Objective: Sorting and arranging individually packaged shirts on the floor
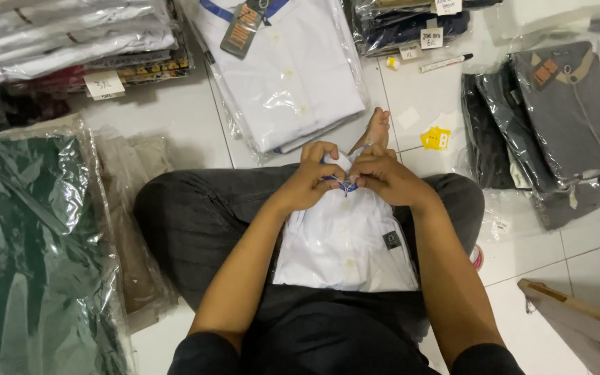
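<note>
White tiled floor (189, 125) carried the bagged stock: a green garment in plastic (29, 243) at the left, a bagged white shirt (286, 76) ahead, grey bagged shirts (564, 111) at the right. A folded white shirt (345, 243) lay on the person's crossed legs. The left hand (310, 180) and right hand (383, 177) were both pinched shut on its collar, seemingly fastening it; finishing that called for fine fingertip work. A marker (446, 63) and yellow tag (437, 138) lay well apart, nothing obstructing.

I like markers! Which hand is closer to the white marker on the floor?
Right. The right hand sits below the marker; the left hand is farther, across the shirt collar.
</note>
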